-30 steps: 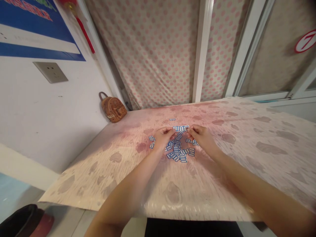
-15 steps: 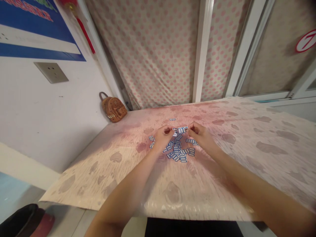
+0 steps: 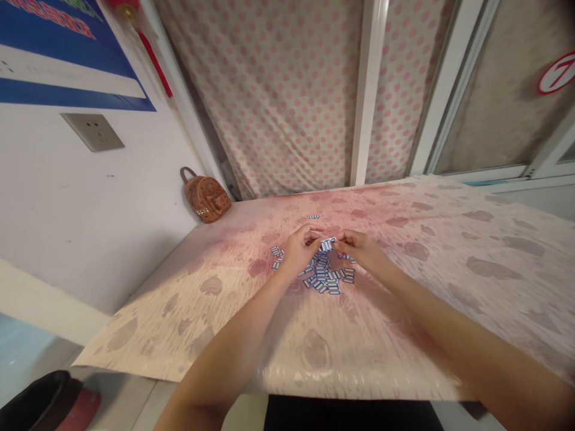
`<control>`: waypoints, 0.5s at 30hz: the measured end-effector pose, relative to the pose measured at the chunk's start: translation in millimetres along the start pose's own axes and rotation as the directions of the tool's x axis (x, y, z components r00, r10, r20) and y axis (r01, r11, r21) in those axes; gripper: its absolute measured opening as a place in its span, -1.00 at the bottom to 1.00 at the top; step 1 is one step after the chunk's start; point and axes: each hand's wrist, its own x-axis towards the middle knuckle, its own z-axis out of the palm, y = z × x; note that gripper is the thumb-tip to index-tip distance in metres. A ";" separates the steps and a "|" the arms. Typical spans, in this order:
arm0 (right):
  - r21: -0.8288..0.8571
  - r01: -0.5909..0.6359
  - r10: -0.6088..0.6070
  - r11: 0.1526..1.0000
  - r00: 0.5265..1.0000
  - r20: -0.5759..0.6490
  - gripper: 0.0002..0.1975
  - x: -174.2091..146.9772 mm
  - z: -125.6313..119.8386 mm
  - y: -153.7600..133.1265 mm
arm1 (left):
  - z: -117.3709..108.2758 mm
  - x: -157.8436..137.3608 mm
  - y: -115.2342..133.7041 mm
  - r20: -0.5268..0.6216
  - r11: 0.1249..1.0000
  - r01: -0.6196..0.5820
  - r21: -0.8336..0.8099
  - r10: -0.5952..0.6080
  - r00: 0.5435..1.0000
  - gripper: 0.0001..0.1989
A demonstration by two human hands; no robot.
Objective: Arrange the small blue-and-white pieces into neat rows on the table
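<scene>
A small white piece with blue stripes (image 3: 327, 244) is held up between my two hands over the middle of the table. My right hand (image 3: 363, 249) pinches its right end with thumb and fingertips. On the other side, my left hand (image 3: 300, 249) is closed with its thumb at the piece's left end; its fingers are partly hidden. Beneath them lies a loose pile of similar blue-and-white striped pieces (image 3: 322, 276), overlapping one another. A few more striped pieces (image 3: 275, 254) lie left of the pile, beside my left wrist. Another striped piece (image 3: 314, 216) lies alone beyond my hands.
The table (image 3: 215, 335) has a pinkish patterned cover. A small brown backpack-shaped bag (image 3: 208, 197) leans at the back left corner against the wall. Behind the table hangs a dotted curtain (image 3: 278, 96). A dark and red object (image 3: 49, 401) is at the lower left.
My hands have drawn closer together. The held piece has come slightly left and lower, and my right hand has shifted left, partly covering the pieces on the right.
</scene>
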 end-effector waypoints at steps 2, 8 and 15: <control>-0.016 0.005 -0.005 1.000 1.000 -0.014 -0.79 -0.4 0.1 -0.3 | 0.7 0.3 -1.2 -0.015 0.997 0.042 -0.060 -0.043 0.999 -0.77; -0.041 0.025 -0.030 0.999 0.992 -0.126 -0.81 0.1 -2.4 3.0 | 3.6 -0.9 1.1 -0.052 0.943 0.259 -0.209 -0.275 0.960 -0.69; -0.070 0.021 -0.034 0.997 0.981 -0.189 -0.83 -1.0 -1.8 3.5 | 7.8 -2.0 0.2 -0.037 0.922 0.307 -0.238 -0.324 0.945 -0.75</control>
